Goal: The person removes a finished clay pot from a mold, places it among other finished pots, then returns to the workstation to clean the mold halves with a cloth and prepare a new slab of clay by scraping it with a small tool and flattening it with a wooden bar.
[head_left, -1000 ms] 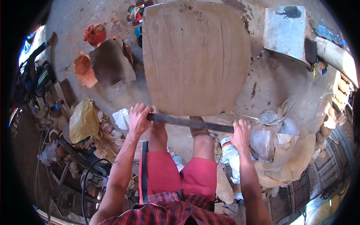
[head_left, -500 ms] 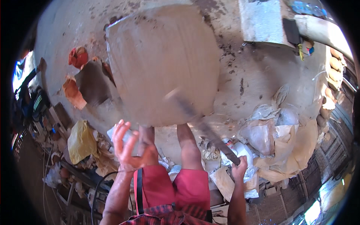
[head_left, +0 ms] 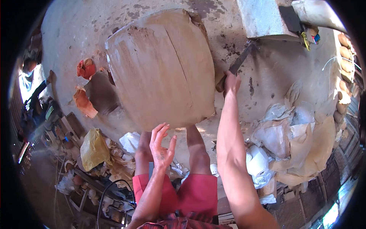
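A big grey-brown slab of wet clay [head_left: 156, 76] lies on the floor in front of my feet, its top streaked and marked by a long, narrow groove. Beyond its right edge, my right hand [head_left: 231, 82] is closed round a long, dark, flat stick [head_left: 241, 61]. This stick slants away to the far right, low over the floor, its lower end beside the slab; whether it touches the floor I cannot tell. Near the slab's front edge my left hand [head_left: 162, 147] hovers with its fingers apart, holding nothing.
Left of the slab lie a dark sheet [head_left: 101, 93] and orange-red lumps [head_left: 86, 68]. A pale block [head_left: 263, 17] stands far right, with a yellow-handled tool [head_left: 305, 41] beside it. Plastic-wrapped bundles [head_left: 272, 137] sit at right. Another person's hand [head_left: 50, 76] shows far left.
My right hand has swung the stick from over the slab's front to the floor at its right. My left hand has moved right. A groove now shows on the clay, which earlier looked smooth.
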